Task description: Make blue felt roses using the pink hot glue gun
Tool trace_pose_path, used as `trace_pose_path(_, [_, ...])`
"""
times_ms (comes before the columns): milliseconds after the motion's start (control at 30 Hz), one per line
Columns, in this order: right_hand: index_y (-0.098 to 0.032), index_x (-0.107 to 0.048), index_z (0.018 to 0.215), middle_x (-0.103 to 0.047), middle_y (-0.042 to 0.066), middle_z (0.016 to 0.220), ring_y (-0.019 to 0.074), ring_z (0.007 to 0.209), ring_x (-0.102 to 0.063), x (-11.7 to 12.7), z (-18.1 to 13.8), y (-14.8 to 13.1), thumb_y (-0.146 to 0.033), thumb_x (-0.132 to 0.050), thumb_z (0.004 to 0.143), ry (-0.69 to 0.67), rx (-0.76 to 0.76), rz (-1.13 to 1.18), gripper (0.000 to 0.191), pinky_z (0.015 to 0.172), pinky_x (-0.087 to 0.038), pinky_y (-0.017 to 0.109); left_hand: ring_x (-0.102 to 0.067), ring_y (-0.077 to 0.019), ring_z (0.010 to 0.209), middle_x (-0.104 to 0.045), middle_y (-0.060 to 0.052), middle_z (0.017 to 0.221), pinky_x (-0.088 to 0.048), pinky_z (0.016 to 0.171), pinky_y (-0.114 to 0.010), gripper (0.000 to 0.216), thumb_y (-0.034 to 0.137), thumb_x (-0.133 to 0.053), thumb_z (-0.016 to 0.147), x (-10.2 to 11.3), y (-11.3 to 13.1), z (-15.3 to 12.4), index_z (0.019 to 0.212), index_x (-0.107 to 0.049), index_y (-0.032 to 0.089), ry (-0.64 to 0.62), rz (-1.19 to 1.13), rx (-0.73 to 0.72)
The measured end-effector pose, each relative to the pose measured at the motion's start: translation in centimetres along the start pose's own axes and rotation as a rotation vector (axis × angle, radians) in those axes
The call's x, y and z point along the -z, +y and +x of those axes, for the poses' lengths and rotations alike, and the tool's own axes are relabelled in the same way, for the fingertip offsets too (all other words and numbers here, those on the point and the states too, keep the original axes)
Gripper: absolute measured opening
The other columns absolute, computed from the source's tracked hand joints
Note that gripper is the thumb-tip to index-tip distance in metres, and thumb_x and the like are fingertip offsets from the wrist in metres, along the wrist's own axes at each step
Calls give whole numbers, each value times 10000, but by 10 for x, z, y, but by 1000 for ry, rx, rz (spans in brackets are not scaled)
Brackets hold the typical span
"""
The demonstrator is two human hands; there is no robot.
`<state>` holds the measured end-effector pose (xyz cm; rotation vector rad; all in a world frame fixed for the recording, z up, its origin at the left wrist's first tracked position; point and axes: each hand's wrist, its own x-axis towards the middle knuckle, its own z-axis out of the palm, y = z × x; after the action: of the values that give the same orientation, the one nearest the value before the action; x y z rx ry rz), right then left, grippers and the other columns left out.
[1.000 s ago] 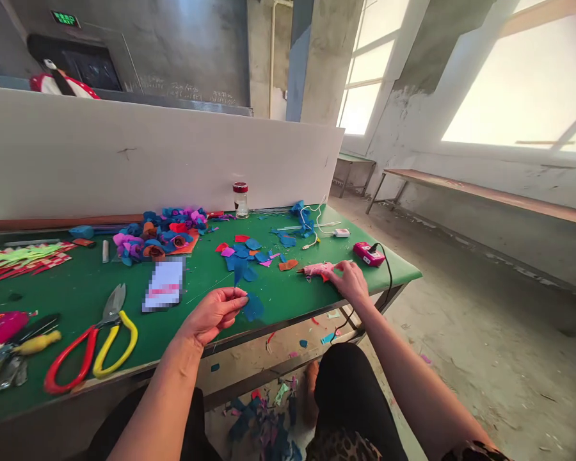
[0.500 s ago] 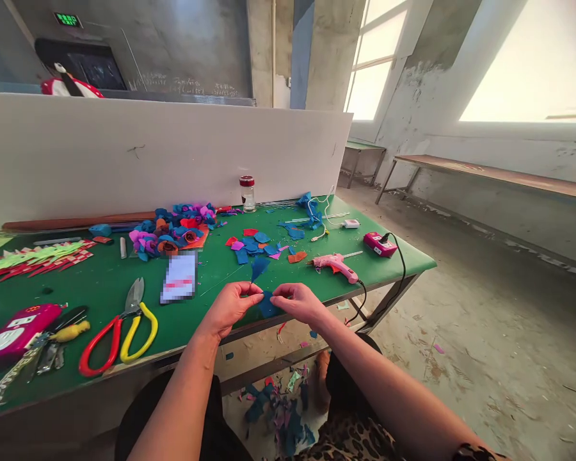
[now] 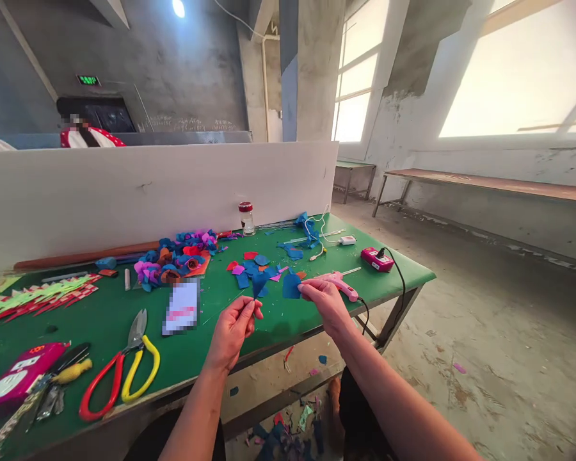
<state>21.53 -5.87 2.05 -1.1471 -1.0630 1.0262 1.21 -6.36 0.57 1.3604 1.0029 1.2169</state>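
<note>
My left hand (image 3: 235, 330) pinches the lower end of a blue paper cone (image 3: 260, 285), whose wide part points upward. Between the thumb and fingers of my right hand (image 3: 327, 304) is a flat blue paper petal (image 3: 292, 286), held upright a short way right of the cone and apart from it. Just behind my right hand lies a pink glue gun (image 3: 348, 289), partly covered by the hand. Loose blue, red and pink paper petals (image 3: 249, 266) are scattered on the green table (image 3: 211, 346) beyond both hands.
Red-and-yellow-handled scissors (image 3: 125, 371) and a blurred phone-like object (image 3: 181, 307) lie left. Paper flowers (image 3: 173, 262) are heaped behind. A glass jar (image 3: 246, 221) stands by the white board (image 3: 173, 179). A magenta power strip (image 3: 377, 259) sits right, its black cord hanging over the edge.
My hands, which were close together over one blue petal, have moved apart. The right hand has carried the petal up and right; the cone stays in my left. The view has tilted upward.
</note>
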Motion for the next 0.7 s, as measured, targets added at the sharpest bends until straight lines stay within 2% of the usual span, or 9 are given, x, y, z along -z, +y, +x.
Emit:
trace_pose_path(100, [-177, -637, 539, -513, -15, 543, 135, 590, -434, -4, 1, -5, -380, -644, 652, 43, 37, 29, 232, 577, -336, 264, -521, -142, 681, -633, -42, 787, -443, 625, -254, 285, 465, -644, 774, -4, -1, 0, 819, -650, 184, 93, -25, -41])
trace_pose_path(200, [-178, -678, 593, -544, -1, 555, 147, 587, -448, -10, -1, -9, -396, -655, 648, 87, 69, 53, 226, 552, -337, 265, -520, -163, 764, -629, -37, 833, -445, 733, -272, 265, 469, -635, 787, -4, -2, -1, 749, -647, 207, 165, 49, -136])
trace_pose_path(267, [-177, -711, 645, -588, 13, 589, 156, 594, -473, -14, -3, -12, -398, -662, 651, 104, 98, 60, 226, 547, -348, 267, -488, -153, 724, -578, -17, 779, -427, 700, -260, 284, 471, -607, 815, -3, -3, -3, 692, -626, 216, 171, 106, -193])
trace_pose_path(400, [-179, -731, 671, -627, 24, 634, 168, 621, -508, -17, -10, -17, -388, -651, 693, 80, 184, 41, 224, 582, -375, 279, -423, -143, 635, -498, -5, 709, -383, 594, -254, 266, 482, -602, 819, -3, -5, -7, 745, -671, 236, 200, 200, -228])
trace_pose_path(533, [-183, -728, 666, -639, 38, 661, 193, 662, -531, -16, -15, -21, -409, -651, 696, 65, 188, 40, 241, 587, -386, 291, -414, -136, 591, -495, -6, 730, -352, 524, -255, 229, 457, -603, 823, -8, -2, -10, 760, -684, 253, 157, 242, -236])
trace_pose_path(700, [-186, -723, 670, -614, 37, 624, 222, 744, -548, -17, -19, -23, -390, -654, 693, 60, 175, 49, 216, 605, -397, 290, -442, -133, 557, -498, 4, 713, -375, 524, -266, 204, 427, -597, 832, -13, 1, -11, 760, -682, 256, 125, 228, -243])
